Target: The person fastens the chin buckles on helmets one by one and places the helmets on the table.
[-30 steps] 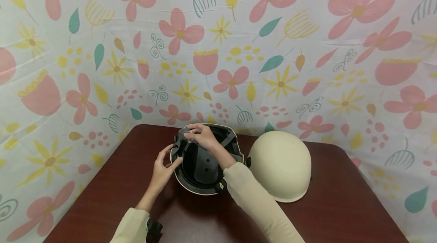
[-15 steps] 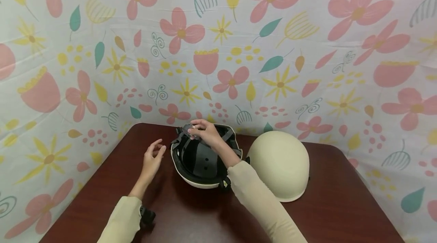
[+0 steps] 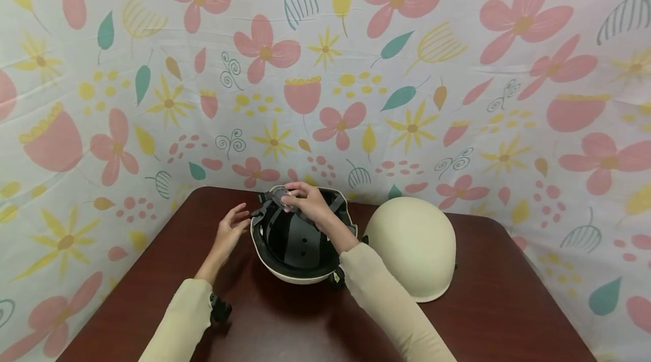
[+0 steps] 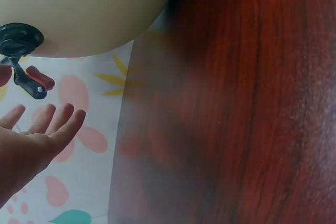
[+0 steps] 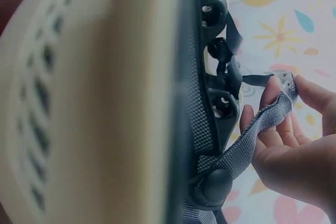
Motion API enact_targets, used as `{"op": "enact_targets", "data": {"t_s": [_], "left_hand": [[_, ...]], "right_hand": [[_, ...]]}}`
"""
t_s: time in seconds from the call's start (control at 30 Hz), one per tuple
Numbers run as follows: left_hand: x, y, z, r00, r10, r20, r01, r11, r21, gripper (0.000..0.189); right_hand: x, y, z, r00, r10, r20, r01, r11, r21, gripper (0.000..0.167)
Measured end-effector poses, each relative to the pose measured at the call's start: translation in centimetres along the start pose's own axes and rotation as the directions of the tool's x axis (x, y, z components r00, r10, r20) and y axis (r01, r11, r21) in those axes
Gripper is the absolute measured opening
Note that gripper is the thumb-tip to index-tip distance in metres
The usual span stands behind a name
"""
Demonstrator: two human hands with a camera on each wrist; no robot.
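Note:
A cream helmet [image 3: 300, 277] lies upside down on the table, its black inside facing up. My right hand [image 3: 307, 203] is over its far left rim and pinches a grey chin strap. In the right wrist view the strap [image 5: 247, 145] runs up from the helmet edge to the thumb and fingers of the right hand [image 5: 294, 156]. My left hand [image 3: 229, 232] is just left of the rim, fingers loosely extended. The left wrist view has the left hand [image 4: 37, 145] below a black clip [image 4: 32, 85] hanging from a round black side knob [image 4: 21, 39], apart from it.
A second cream helmet [image 3: 412, 249], dome up, stands close on the right of the first. Both are on a dark red-brown wooden table [image 3: 513, 305]. A flower-patterned cloth [image 3: 325, 68] hangs behind the table and along its sides.
My left hand has let go of the helmet's left rim and moved left, then slightly up. My right hand keeps the strap. The helmet has tilted a little, showing more of its near outer side.

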State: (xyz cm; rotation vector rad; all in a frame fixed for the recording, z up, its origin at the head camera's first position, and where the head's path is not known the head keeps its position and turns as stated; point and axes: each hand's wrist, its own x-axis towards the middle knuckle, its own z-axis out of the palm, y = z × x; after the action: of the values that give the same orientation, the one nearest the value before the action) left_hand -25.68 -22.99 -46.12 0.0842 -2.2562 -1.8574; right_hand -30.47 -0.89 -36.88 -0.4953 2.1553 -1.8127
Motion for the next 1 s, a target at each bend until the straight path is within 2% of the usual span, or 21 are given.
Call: {"op": "enact_targets", "data": {"t_s": [0.3,0.43,0.7,1.0], "left_hand": [[0.1,-0.9,0.2,0.996,-0.058,0.067,0.062,0.996,-0.061,0.044],[0.2,-0.8,0.1,0.996,-0.07,0.046,0.073,0.995,-0.062,0.04],[0.2,0.4,-0.6,1.0,-0.019,-0.014,0.019,1.0,-0.006,0.04],[0.2,1.6,-0.8,0.998,0.063,-0.023,-0.062,0.997,0.043,0.038]], "right_hand": [[-0.3,0.6,-0.2,0.999,0.032,-0.002,-0.032,0.999,-0.004,0.04],[-0.4,0.8,-0.1,0.999,0.047,-0.012,-0.047,0.999,-0.004,0.04],[-0.2,1.2,-0.2,0.997,0.079,-0.024,-0.08,0.996,-0.044,0.037],[-0.1,1.9,-0.2,0.995,0.098,-0.03,-0.1,0.991,-0.091,0.035]]}}
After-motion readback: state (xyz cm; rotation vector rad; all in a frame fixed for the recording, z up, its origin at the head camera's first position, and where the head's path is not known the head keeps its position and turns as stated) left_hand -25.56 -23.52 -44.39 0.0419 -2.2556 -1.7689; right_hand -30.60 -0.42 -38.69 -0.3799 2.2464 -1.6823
